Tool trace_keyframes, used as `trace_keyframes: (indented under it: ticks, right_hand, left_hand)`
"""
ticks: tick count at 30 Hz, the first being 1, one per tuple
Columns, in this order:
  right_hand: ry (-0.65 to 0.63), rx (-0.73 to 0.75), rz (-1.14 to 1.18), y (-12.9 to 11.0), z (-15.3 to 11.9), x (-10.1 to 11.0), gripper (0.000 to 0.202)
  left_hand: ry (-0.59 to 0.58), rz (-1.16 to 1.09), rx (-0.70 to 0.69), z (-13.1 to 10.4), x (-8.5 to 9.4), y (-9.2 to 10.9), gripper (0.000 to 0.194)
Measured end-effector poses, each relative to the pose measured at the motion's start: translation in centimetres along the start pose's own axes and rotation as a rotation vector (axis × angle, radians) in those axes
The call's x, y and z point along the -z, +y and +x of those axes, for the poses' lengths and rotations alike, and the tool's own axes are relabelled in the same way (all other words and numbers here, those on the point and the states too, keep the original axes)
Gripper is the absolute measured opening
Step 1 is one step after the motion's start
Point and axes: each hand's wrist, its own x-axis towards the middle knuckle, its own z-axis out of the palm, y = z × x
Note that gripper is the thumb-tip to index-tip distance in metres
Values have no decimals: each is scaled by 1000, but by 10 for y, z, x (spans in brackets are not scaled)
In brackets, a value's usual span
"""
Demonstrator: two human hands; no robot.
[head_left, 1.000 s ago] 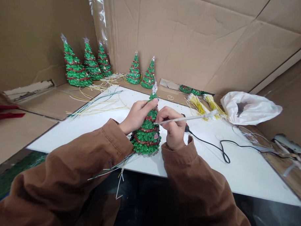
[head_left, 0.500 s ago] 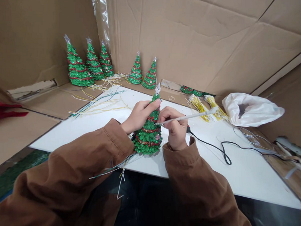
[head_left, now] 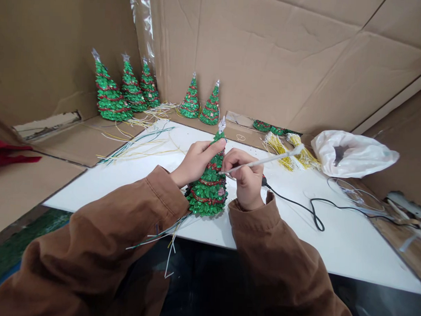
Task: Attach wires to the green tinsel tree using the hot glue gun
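Observation:
A small green glittery Christmas tree (head_left: 209, 197) with red garlands and a clear star on top stands upright near the front edge of the white board (head_left: 287, 225). Wrapped round its upper left side is my left hand (head_left: 196, 160), the thumb near the top. My right hand (head_left: 246, 177) pinches a thin pale stick (head_left: 262, 162), whose narrow end touches or nearly touches the tree's middle. The stick's thicker whitish end points up to the right. White, yellow and green wires (head_left: 169, 235) trail from under the tree over the board's edge.
Several similar trees (head_left: 112, 99) stand along the cardboard wall at the back. Bundles of yellow and white wires (head_left: 283, 151) lie beside a white plastic bag (head_left: 355, 154). A black cable (head_left: 298, 201) crosses the board on the right; loose green wires (head_left: 135, 144) lie left.
The whole view has shifted very slightly. Both hands keep their hold, and the stick's tip stays at the same part of the tree.

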Motion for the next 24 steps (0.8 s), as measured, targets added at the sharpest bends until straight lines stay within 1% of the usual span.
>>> trace_keyframes:
  ticks: [6,17,24]
  right_hand:
    - [1,-6,-34,0,1,0,12]
    - [-7,-8,-3,0,0,1,12]
    - [-1,-18,-28,0,1,1,11]
  left_hand:
    - [-3,9,-5,0,0,0,47]
    - [-1,17,-6,-1,0,-1,48]
    - [-9,11,-12,-1,1,-1,48]
